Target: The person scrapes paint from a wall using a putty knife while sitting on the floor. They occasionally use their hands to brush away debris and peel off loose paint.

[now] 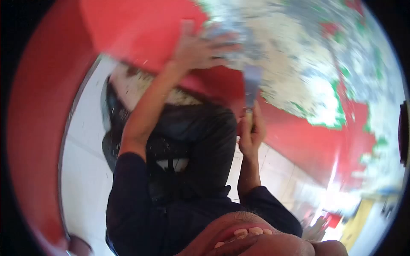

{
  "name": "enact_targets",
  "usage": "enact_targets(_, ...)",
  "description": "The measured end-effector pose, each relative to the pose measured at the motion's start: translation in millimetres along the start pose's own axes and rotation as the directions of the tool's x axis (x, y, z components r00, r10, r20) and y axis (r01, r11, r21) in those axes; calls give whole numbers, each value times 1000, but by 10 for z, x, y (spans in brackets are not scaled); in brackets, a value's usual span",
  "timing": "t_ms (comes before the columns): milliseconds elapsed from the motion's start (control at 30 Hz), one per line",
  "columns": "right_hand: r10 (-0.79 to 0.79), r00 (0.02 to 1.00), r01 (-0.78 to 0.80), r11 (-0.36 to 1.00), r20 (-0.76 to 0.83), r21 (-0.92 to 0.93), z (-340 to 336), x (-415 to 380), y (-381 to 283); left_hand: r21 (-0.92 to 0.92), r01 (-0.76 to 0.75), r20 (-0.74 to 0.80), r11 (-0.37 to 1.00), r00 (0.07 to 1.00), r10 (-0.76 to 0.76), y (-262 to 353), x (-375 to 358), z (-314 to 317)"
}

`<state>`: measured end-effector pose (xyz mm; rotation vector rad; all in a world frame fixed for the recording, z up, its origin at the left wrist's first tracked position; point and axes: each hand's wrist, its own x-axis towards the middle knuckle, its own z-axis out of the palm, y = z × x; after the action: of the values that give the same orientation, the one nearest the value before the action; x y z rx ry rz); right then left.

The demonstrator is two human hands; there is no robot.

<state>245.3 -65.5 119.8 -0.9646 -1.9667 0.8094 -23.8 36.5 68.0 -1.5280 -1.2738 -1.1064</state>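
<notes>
My right hand (252, 130) grips the handle of a putty knife (252, 81), its wide metal blade pointing up at a large red panel (307, 132). The blade lies in front of the panel; whether it touches cannot be made out. My left hand (207, 49) is spread over the panel to the left of the blade, blurred, with its fingers apart and nothing seen in it. A broad patch of cream filler (290, 72) covers much of the panel, with green and grey areas along its ragged border.
A curved red surface (34, 128) rises on the left beside pale floor tiles (83, 166). Below the panel are my bent legs in dark trousers (200, 141). A speckled pale piece (132, 87) lies by my knee. At lower right stands a yellow upright strip (358, 222).
</notes>
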Motion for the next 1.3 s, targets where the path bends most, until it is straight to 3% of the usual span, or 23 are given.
enact_targets(33, -75, 997, 73, 992, -24, -99, -90, 1, 58, 76, 58, 5, 995, 998, -58, -187, 6, 76)
enact_targets(67, -39, 999, 36, 996, -30, -79, -175, -39, 65, 64, 305, 44, 950, 950, -308, -392, 132, 50)
enact_targets(100, -2, 999, 0, 998, -36, -58, -264, -83, 68, 110, 394, -175, 912, 911, -373, -611, 418, 32)
enact_targets(133, 24, 999, -26, 998, -41, -49, -330, -149, 80, -65, 636, -277, 769, 728, -627, -795, 625, -20)
enact_targets(233, 18, 994, -21, 999, -104, -27, -423, -296, 71, -191, 743, -397, 641, 539, -743, -832, 1208, -26)
enact_targets(267, -14, 989, 8, 999, -148, -40, -471, -357, 187, 32, 607, -385, 794, 740, -551, -589, 1302, -7)
enact_targets(300, -18, 980, 21, 1000, -197, 13, -491, -362, 187, 58, 433, -225, 899, 883, -411, -287, 1343, -98)
enact_targets(367, 15, 953, 41, 983, -302, 180, -523, -349, 104, -115, 97, 52, 989, 995, -91, 224, 1046, -111)
enact_targets(433, 39, 938, 61, 959, -345, 276, -552, -328, 41, -183, -179, 391, 967, 889, 239, 539, 556, -81)
enact_targets(500, -4, 940, 92, 966, -342, 242, -579, -293, 17, -343, -497, 410, 797, 684, 603, 639, 185, -54)
enact_targets(600, -56, 955, 130, 961, -291, 243, -527, -321, 63, -446, -374, 408, 814, 724, 556, 446, 330, -137)
enact_targets(667, -130, 943, 187, 968, -307, 166, -528, -292, 166, -259, -388, 485, 885, 739, 466, 93, 986, -286)
enact_targets(767, -119, 926, 208, 952, -360, 222, -561, -217, 117, -2, -8, -16, 1000, 1000, 8, -230, 2028, -519)
enact_targets(800, -75, 922, 190, 943, -381, 273, -572, -174, -32, -57, 189, -216, 980, 957, -197, -286, 2363, -587)
enact_targets(867, -72, 910, 204, 935, -408, 291, -588, -104, -114, -105, 582, -82, 807, 803, -590, -107, 2871, -830)
enact_targets(933, -151, 895, 266, 936, -420, 231, -622, -96, -93, 59, 334, -173, 941, 932, -320, 187, 2833, -480)
enact_targets(967, -138, 891, 267, 930, -432, 253, -653, -106, -113, 32, 150, 73, 988, 986, -152, 432, 2765, -553)
enact_targets(1000, -120, 887, 265, 923, -445, 278, -676, -136, -132, -45, -28, 311, 999, 950, 41, 667, 2665, -640)
enact_targets(1033, -100, 882, 264, 915, -461, 306, -689, -166, -142, -128, -338, 245, 932, 900, 360, 772, 2443, -419)
enact_targets(1067, -91, 874, 271, 907, -478, 321, -718, -187, -129, -51, -731, 101, 680, 674, 732, 735, 2327, -311)
enact_targets(1167, -67, 848, 283, 895, -525, 344, -867, -217, -63, -326, -660, 158, 677, 668, 728, 391, 2370, -460)
enact_targets(1233, -40, 836, 263, 905, -547, 336, -917, -271, -87, 17, -241, 635, 970, 752, 176, 139, 2630, -937)
enact_targets(1300, -3, 862, 221, 902, -506, 372, -906, -285, -69, 307, 280, 283, 910, 886, -368, -222, 2698, -962)
